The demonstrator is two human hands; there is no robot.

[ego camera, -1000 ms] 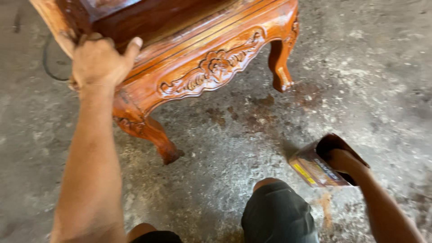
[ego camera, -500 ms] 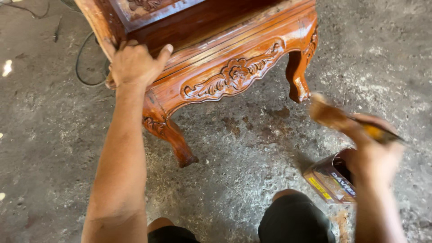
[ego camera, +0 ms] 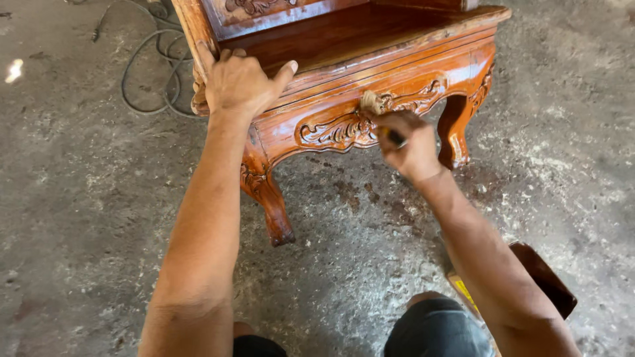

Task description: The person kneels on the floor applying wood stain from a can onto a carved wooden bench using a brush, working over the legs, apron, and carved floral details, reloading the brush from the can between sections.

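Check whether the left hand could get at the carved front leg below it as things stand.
Probably yes: the left hand rests on the chair's seat corner, directly above the carved front leg, and only bare floor surrounds that leg.

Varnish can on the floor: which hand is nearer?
Right. The right hand holds a brush at the carved rail, above the can; the left hand grips the chair's far corner.

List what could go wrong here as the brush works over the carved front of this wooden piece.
1. The brush in the right hand may leave finish pooled in the deep carved scrollwork.
2. The left hand grips the glossy top edge; if that is wet, it may leave prints.
3. The open can sits beside the right arm and knee, so a pull back might tip it.
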